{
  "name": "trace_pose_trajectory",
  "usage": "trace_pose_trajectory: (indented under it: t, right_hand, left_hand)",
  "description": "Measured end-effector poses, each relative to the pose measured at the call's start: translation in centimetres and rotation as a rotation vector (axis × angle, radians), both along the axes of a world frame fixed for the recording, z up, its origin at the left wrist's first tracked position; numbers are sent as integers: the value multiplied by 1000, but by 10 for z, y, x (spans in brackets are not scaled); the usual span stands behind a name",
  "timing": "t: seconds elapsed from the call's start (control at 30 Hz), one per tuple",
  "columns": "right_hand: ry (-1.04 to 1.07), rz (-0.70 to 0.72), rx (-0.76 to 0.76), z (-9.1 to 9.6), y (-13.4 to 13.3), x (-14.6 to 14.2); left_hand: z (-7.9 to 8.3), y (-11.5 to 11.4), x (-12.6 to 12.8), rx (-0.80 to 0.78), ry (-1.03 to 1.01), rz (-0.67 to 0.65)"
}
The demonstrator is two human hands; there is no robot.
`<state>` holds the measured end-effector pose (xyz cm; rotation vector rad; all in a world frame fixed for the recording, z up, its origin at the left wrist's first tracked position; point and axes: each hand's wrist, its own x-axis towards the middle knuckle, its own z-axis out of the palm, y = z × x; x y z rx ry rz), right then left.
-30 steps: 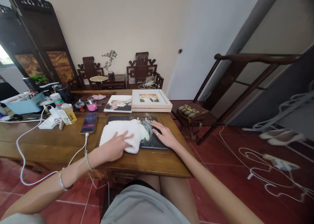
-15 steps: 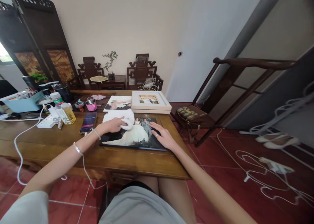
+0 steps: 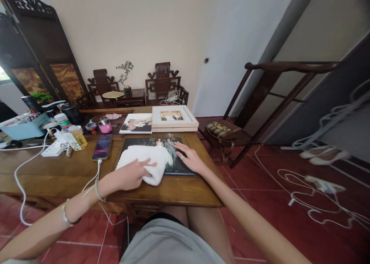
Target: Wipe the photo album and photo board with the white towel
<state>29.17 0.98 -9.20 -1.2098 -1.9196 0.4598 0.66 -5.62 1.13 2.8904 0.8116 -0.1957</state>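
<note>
A dark wedding photo panel [image 3: 181, 160], printed with a couple in a white gown and a grey suit, lies flat on the wooden table. My left hand [image 3: 133, 174] grips a white fluffy cloth [image 3: 153, 158] and presses it on the panel's left part, index finger stretched forward. The cloth covers much of the gown and hangs over the near edge. On the panel's right side my right hand [image 3: 190, 158] rests flat, fingers spread, holding nothing.
Behind the panel lie a white-framed picture [image 3: 175, 118] and a photo book [image 3: 135, 123]. To the left are a phone [image 3: 101, 147] on a cable, a pink cup [image 3: 105, 125], an oil-coloured bottle [image 3: 75, 137] and a power strip [image 3: 52, 148]. A chair [image 3: 231, 129] with a checked bag stands right.
My left hand and the cloth have moved toward me, from the panel's far left down to its near edge. The cloth looks more spread out. My right hand stays on the panel.
</note>
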Motion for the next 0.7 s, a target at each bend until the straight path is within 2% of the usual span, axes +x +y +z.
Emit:
trace_pose_trajectory:
  t: [0.1,0.23,0.3,0.37,0.43,0.5,0.7]
  right_hand:
    - [-7,-7,-1,1,0,0]
    - [-4,-5,-8,1,-1,0]
    - [-2,-5,-9,1,-1,0]
    - [-2,-6,-7,0,0,0]
    - [-6,-6,0,-1,0,0]
    - [-7,-9,7,-2,0,0]
    - [26,-5,16,-2,1,-1]
  left_hand:
    - [-7,35,-9,19,-38,29]
    - [-16,95,-26,87,-64,172]
    - [-18,113,-33,100,-59,234]
    - [-18,118,-38,104,-54,259]
    - [-17,111,-41,104,-47,268]
    - [-14,93,-45,94,-46,274]
    - [6,10,-53,-44,-33,207]
